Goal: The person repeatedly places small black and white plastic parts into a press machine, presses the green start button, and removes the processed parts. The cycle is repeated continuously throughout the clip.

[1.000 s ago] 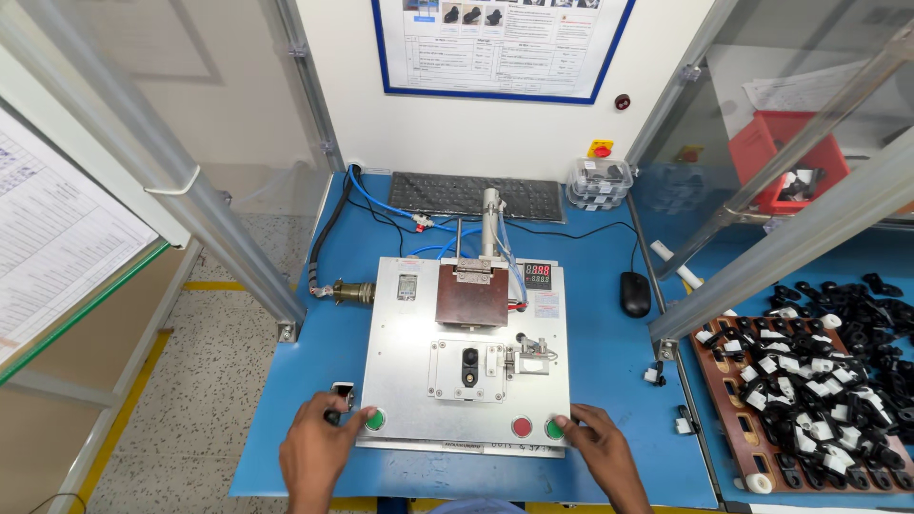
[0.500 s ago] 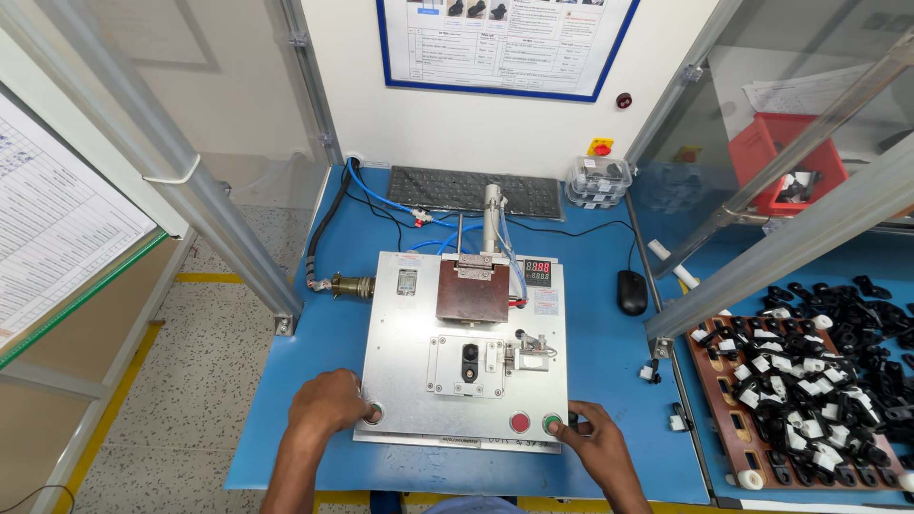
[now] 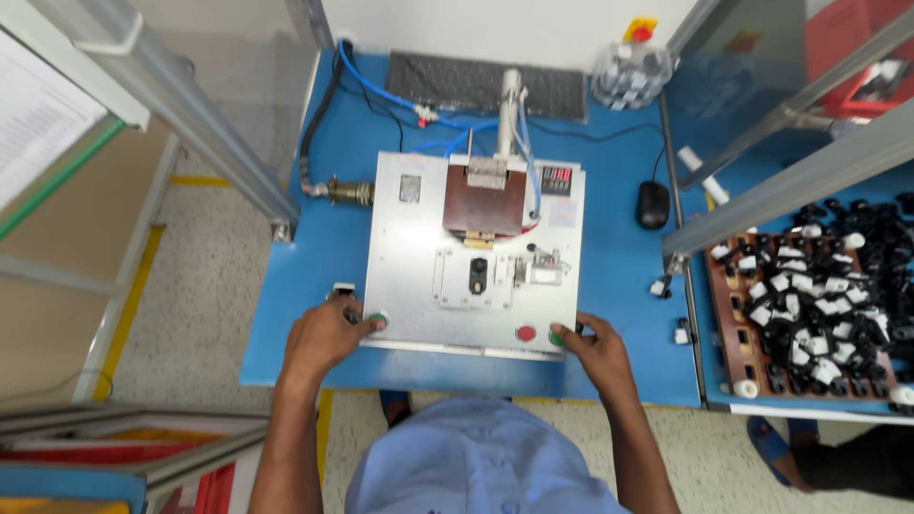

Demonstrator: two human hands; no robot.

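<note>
Blue table, grey speckled floor

I see a blue bench carrying everything. A silver metal fixture plate sits squarely on its middle. Behind that, a dark keyboard lies along the back edge, with blue hoses and a black cable running over the surface on the left. A black mouse rests to the right of the plate, and a clear tub of small parts stands at the back right corner. A brown tray of black and white parts lies on the adjoining blue surface, far right.
</note>
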